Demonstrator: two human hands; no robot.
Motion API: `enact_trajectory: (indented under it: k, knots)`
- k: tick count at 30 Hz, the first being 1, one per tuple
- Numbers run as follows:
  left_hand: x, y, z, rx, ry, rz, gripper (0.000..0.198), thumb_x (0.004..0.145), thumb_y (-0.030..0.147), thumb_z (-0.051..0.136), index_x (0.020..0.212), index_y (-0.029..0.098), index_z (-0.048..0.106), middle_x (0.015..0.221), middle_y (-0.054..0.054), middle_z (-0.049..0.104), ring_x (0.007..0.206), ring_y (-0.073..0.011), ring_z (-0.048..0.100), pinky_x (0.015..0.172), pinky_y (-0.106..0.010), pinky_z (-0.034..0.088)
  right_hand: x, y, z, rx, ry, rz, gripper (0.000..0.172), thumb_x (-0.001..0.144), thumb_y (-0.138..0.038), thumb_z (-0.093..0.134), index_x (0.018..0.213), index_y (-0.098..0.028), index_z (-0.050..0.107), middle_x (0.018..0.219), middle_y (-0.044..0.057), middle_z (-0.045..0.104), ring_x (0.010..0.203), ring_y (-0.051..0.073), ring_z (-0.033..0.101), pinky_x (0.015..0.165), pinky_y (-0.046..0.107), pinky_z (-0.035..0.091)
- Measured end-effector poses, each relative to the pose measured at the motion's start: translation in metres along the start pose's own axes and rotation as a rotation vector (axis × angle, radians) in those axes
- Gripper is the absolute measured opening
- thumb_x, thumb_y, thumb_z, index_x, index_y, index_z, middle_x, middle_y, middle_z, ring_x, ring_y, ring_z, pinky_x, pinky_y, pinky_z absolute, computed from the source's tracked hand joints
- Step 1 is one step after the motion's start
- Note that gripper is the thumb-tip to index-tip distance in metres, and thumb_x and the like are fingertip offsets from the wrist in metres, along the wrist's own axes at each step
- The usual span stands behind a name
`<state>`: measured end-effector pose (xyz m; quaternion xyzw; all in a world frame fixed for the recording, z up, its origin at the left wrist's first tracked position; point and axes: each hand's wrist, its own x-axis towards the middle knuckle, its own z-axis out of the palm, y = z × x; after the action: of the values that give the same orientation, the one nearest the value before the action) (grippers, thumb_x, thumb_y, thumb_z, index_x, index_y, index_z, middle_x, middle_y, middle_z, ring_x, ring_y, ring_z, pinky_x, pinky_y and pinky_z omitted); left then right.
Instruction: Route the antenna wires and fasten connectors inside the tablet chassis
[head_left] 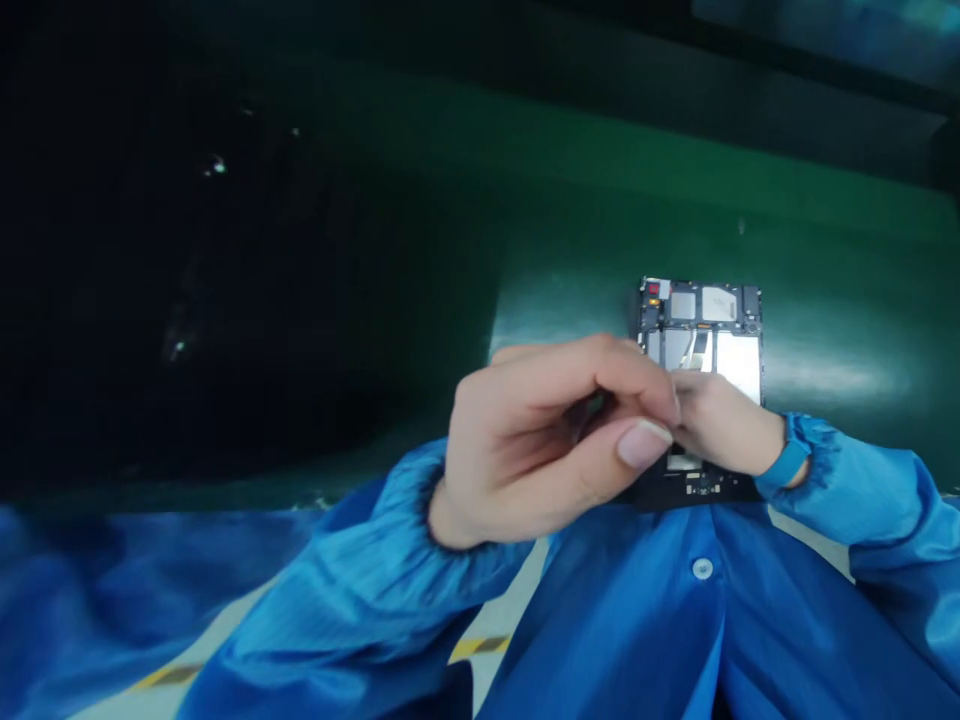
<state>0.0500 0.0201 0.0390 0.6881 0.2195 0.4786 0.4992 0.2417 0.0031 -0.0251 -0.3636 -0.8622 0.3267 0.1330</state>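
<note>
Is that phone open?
Yes, open: the phone has no back cover on, so its circuit board and metal shields show.

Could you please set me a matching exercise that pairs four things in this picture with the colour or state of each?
Things:
1. left hand
2. opened handheld device
3. smock button
4. work surface

Colours or states:
A. green
B. white and round
C. fingertips pinched toward the thumb
D. metal shields and a ribbon cable exposed

Right pairs: 1-C, 2-D, 3-B, 4-A
</note>
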Motion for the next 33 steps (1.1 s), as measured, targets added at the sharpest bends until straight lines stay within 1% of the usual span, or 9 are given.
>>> enact_trajectory:
  k: [2,4,7,8,10,13,18,27,33]
  knots:
    - [-0.006,-0.014,-0.005,0.081,0.11,0.035,0.02,0.099,0.042,0.062,0.1,0.025,0.072,0.081,-0.004,0.067,0.071,-0.0162,0.064,0.062,-0.03,0.054,-0.004,0.007,-0.007,-0.043,0.014,-0.023,0.019,0.1,-0.011,0.056,0.095,-0.015,0.074,0.094,0.009,0.076,0.088,0.022,0.072,0.082,0.034,0.057]
    - [-0.015,-0.034,-0.01,0.195,0.328,0.02,0.02,0.096,0.04,0.066,0.105,0.023,0.07,0.098,-0.007,0.067,0.085,-0.0176,0.066,0.068,-0.029,0.055,-0.005,0.012,-0.014,-0.034,0.003,-0.066,0.016,0.096,-0.009,0.06,0.091,-0.016,0.074,0.09,0.006,0.077,0.084,0.019,0.072,0.078,0.031,0.056]
    - [-0.034,-0.058,-0.015,0.305,0.561,-0.241,0.026,0.085,0.027,0.076,0.107,0.022,0.063,0.103,-0.003,0.063,0.073,-0.0099,0.063,0.057,-0.021,0.049,-0.003,0.016,-0.021,0.003,0.002,-0.083,0.017,0.089,-0.004,0.062,0.087,-0.017,0.072,0.086,0.003,0.076,0.076,0.016,0.07,0.071,0.027,0.052]
    - [-0.04,-0.062,-0.014,0.277,0.535,-0.386,0.029,0.083,0.024,0.077,0.106,0.022,0.06,0.098,-0.001,0.062,0.064,-0.007,0.06,0.051,-0.019,0.046,-0.001,0.018,-0.023,0.008,0.002,-0.078,0.017,0.087,-0.003,0.062,0.087,-0.018,0.071,0.085,0.002,0.076,0.075,0.015,0.069,0.07,0.026,0.051]
    - [-0.052,-0.066,-0.009,0.135,0.351,-0.665,0.028,0.081,0.025,0.076,0.099,0.021,0.055,0.085,0.004,0.058,0.051,-0.0043,0.053,0.044,-0.018,0.04,0.004,0.021,-0.025,-0.003,0.007,-0.081,0.016,0.087,-0.005,0.061,0.089,-0.019,0.071,0.083,0.001,0.075,0.073,0.014,0.067,0.068,0.025,0.049]
    - [-0.064,-0.067,0.006,-0.074,0.121,-0.906,0.028,0.082,0.029,0.073,0.083,0.021,0.046,0.07,0.008,0.052,0.042,-0.0041,0.048,0.04,-0.018,0.038,0.012,0.028,-0.024,-0.065,0.05,-0.127,0.015,0.092,-0.01,0.059,0.089,-0.02,0.07,0.083,0.002,0.073,0.074,0.016,0.065,0.07,0.028,0.048]
    - [-0.064,-0.073,0.019,-0.163,0.075,-0.965,0.034,0.078,0.027,0.072,0.076,0.022,0.039,0.06,0.011,0.044,0.04,-0.004,0.046,0.041,-0.017,0.037,0.02,0.038,-0.019,-0.121,0.106,-0.183,0.019,0.096,-0.011,0.054,0.089,-0.02,0.069,0.085,0.004,0.073,0.079,0.018,0.064,0.075,0.032,0.049]
    - [-0.058,-0.073,0.013,-0.204,-0.003,-1.004,0.029,0.083,0.025,0.067,0.08,0.023,0.038,0.049,0.013,0.04,0.039,-0.005,0.041,0.041,-0.016,0.033,0.023,0.047,-0.017,-0.039,0.111,-0.159,0.019,0.096,-0.012,0.053,0.093,-0.02,0.069,0.089,0.006,0.072,0.082,0.019,0.063,0.075,0.031,0.048]
    - [-0.055,-0.075,0.007,-0.25,-0.028,-1.029,0.042,0.079,0.031,0.079,0.077,0.022,0.038,0.055,0.012,0.046,0.042,-0.0047,0.047,0.042,-0.016,0.039,0.022,0.038,-0.038,0.1,0.008,-0.13,0.017,0.08,-0.006,0.057,0.083,-0.02,0.066,0.077,-0.001,0.068,0.067,0.012,0.057,0.065,0.025,0.042]
